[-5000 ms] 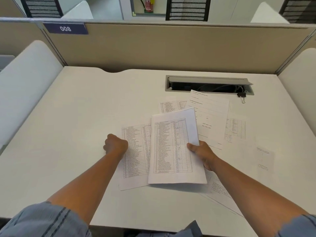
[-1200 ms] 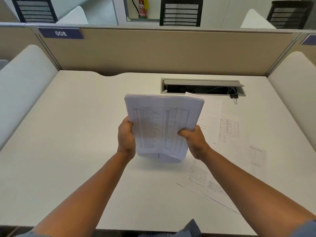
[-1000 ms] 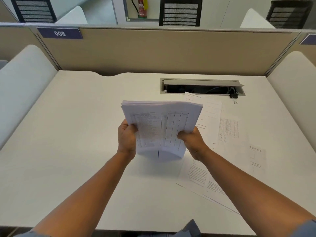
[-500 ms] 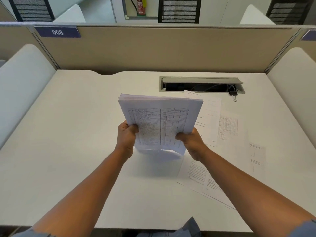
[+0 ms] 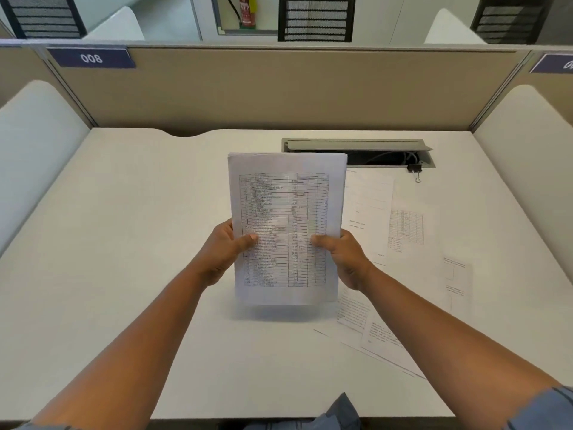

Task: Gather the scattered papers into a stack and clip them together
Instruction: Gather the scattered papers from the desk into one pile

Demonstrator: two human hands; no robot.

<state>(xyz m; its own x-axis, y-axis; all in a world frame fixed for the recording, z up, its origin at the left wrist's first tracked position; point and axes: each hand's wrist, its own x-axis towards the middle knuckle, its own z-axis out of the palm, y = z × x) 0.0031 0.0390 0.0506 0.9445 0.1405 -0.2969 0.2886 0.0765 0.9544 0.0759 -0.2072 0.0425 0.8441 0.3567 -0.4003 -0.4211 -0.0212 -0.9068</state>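
I hold a stack of printed sheets (image 5: 286, 212) upright above the white desk (image 5: 124, 243), a table of rows facing me. My left hand (image 5: 221, 252) grips its left edge, thumb on the front. My right hand (image 5: 344, 259) grips the right edge the same way. The stack's bottom edge is blurred just above the desk. Several loose sheets lie to the right: a form (image 5: 369, 206), a small table printout (image 5: 406, 226), a pale sheet (image 5: 457, 280) and text pages (image 5: 381, 339) near my right forearm. A black binder clip (image 5: 415, 169) lies by the cable slot.
An open cable slot (image 5: 356, 153) with wires is set into the desk at the back. Tan partition walls (image 5: 279, 88) and white side panels (image 5: 37, 144) enclose the desk on three sides. The near desk edge runs just in front of my body.
The stack has straightened from a bowed, tilted hold into a flat upright one, and its bottom edge has come down toward the desk. Both hands keep their grip on its sides.
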